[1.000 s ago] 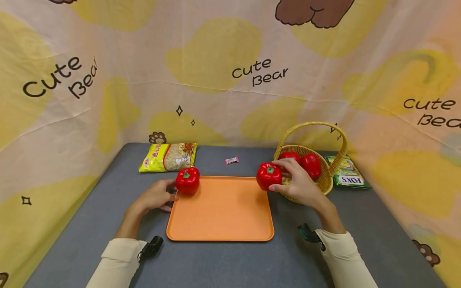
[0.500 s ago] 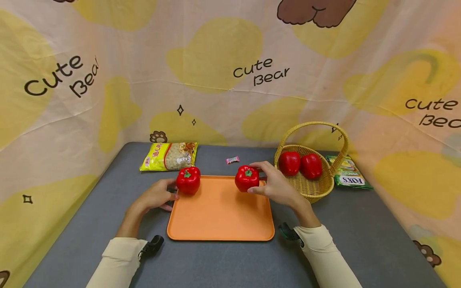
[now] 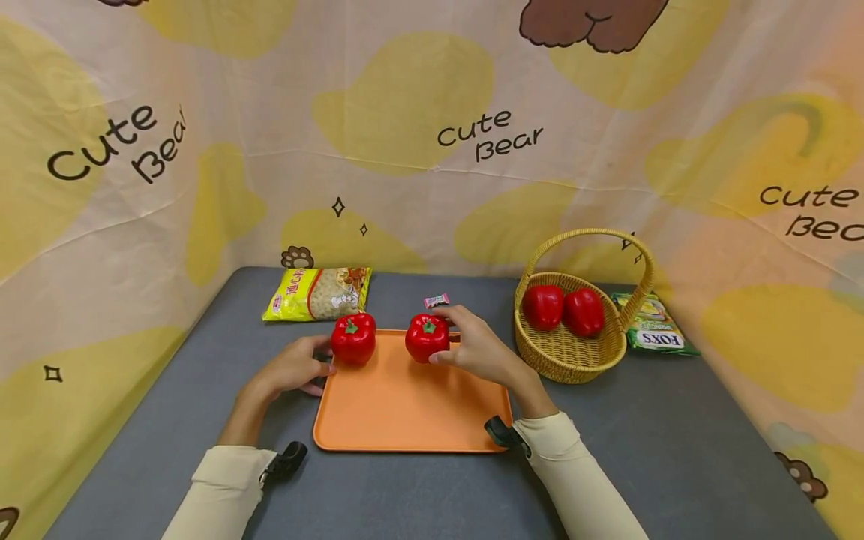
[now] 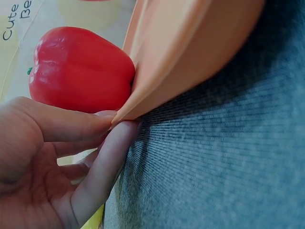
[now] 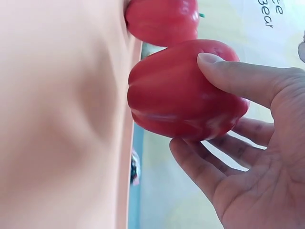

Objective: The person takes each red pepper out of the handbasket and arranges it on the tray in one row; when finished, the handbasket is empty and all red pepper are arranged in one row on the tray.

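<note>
My right hand (image 3: 482, 351) grips a red bell pepper (image 3: 425, 341) over the back part of the orange tray (image 3: 405, 416). The right wrist view shows thumb and fingers spread around this pepper (image 5: 176, 95), its base close over the tray. Another red bell pepper (image 3: 354, 341) sits upright in the tray's back left corner. Beside it, my left hand (image 3: 295, 366) pinches the tray's left edge between thumb and finger, seen plainly at the rim (image 4: 143, 98) in the left wrist view.
At the right stands a wicker basket (image 3: 563, 373) with a tall handle and two red bell peppers (image 3: 543, 309) inside. A green snack packet (image 3: 655, 326) lies beyond it. Behind the tray are a yellow bag (image 3: 320, 294) and a small pink candy (image 3: 436, 300). A printed curtain surrounds the table.
My right hand has carried its bell pepper leftward from beside the basket to over the tray, nearer the other pepper. My left hand and the tray have stayed put.
</note>
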`<control>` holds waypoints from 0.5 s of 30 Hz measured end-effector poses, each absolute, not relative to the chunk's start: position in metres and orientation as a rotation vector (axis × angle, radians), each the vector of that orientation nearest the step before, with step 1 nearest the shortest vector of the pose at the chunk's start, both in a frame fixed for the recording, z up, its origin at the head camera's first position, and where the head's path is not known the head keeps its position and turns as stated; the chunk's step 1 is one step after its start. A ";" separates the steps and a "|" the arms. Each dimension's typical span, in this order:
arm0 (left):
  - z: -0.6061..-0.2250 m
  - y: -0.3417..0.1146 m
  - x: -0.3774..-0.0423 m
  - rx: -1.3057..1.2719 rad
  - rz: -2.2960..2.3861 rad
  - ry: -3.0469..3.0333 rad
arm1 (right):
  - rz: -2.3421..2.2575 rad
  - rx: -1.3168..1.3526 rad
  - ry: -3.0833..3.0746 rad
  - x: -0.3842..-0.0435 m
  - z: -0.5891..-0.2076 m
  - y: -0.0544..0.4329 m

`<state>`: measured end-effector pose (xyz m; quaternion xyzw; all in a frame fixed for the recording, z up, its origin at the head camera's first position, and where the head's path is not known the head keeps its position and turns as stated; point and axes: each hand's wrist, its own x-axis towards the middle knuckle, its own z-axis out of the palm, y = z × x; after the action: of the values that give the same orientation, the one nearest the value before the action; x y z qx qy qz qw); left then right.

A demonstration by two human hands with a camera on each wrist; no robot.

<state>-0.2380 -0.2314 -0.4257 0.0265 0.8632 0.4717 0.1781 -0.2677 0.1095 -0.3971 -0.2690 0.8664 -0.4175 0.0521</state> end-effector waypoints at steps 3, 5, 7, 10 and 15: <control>-0.427 -0.231 -0.238 0.064 1.341 2.442 | -1.259 -0.804 2.626 -0.269 -0.399 0.101; -0.428 -0.231 -0.238 0.069 1.341 2.443 | -1.242 -0.800 2.629 -0.270 -0.400 0.096; -0.428 -0.230 -0.239 0.061 1.349 2.442 | -1.228 -0.794 2.629 -0.271 -0.401 0.091; -0.428 -0.231 -0.239 0.070 1.354 2.441 | -1.208 -0.785 2.631 -0.273 -0.403 0.084; -0.427 -0.232 -0.238 0.082 1.355 2.441 | -1.217 -0.770 2.620 -0.275 -0.406 0.074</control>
<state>-0.2382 -0.2322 -0.4273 0.0289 0.8607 0.4779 0.1733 -0.2748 0.0739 -0.4062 -0.2567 0.8738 -0.4060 0.0758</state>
